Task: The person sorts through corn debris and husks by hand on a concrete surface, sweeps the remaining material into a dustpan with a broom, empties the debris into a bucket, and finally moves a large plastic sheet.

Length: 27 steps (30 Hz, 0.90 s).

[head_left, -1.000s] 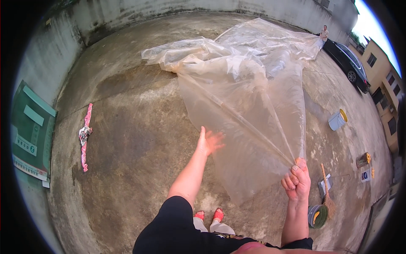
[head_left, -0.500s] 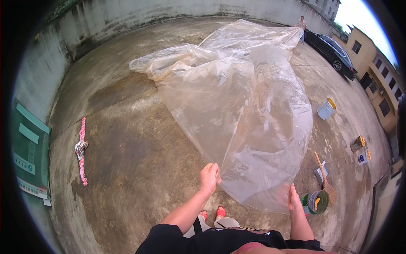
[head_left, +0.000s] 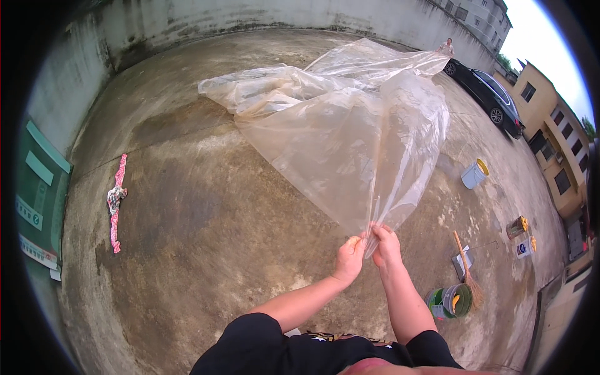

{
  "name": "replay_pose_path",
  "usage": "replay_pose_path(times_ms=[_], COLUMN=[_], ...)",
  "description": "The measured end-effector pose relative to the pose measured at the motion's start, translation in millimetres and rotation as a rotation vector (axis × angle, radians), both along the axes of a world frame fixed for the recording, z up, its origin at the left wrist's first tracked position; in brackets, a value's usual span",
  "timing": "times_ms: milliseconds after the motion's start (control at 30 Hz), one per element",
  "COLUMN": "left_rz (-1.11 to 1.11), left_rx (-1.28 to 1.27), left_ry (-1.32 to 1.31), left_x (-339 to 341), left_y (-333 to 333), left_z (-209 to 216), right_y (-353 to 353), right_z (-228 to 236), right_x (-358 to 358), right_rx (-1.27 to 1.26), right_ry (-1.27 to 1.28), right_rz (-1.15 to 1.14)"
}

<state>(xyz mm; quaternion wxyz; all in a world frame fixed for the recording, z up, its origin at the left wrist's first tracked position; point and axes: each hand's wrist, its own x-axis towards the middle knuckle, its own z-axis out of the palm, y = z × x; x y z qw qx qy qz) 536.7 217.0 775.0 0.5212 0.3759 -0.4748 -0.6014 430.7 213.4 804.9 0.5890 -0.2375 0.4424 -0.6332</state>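
A large sheet of clear plastic film (head_left: 312,144) stretches away from me, narrowing to a gathered corner at my hands. My left hand (head_left: 351,255) is closed on the film's near edge. Right beside it my right hand (head_left: 385,242) grips the bunched film, and a short tip hangs between the two. At the far end another person (head_left: 447,46) holds the sheet near a dark car. Crumpled folds lie across its far left part.
A pink patterned cloth strip (head_left: 117,203) lies at left. To the right are a bucket (head_left: 473,175), a broom (head_left: 465,262) with a dustpan, a green bucket (head_left: 437,303) and two small tins (head_left: 524,249). A black car (head_left: 487,97) stands at far right, by a concrete wall (head_left: 250,15).
My hands have come together; the right moved left and up with its edge, the left moved right. The film's wide near end is now gathered to a point.
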Motion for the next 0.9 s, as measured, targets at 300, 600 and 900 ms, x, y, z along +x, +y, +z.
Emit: replay_pose_path(times_ms=[300,600,900], left_rz=[-0.065,-0.415,-0.265], left_rx=[-0.103,-0.129,-0.786], left_ry=[-0.027,-0.012,-0.899], left_x=[-98,-228,-233], left_y=[79,221,145], left_z=[16,32,-12], right_y=[103,277,331], right_z=[33,35,59], right_x=[-94,-243,-351], right_rx=[-0.147,-0.122,-0.05], right_ry=[0.588,0.467,0.264], right_rz=[-0.346,-0.445,-0.564])
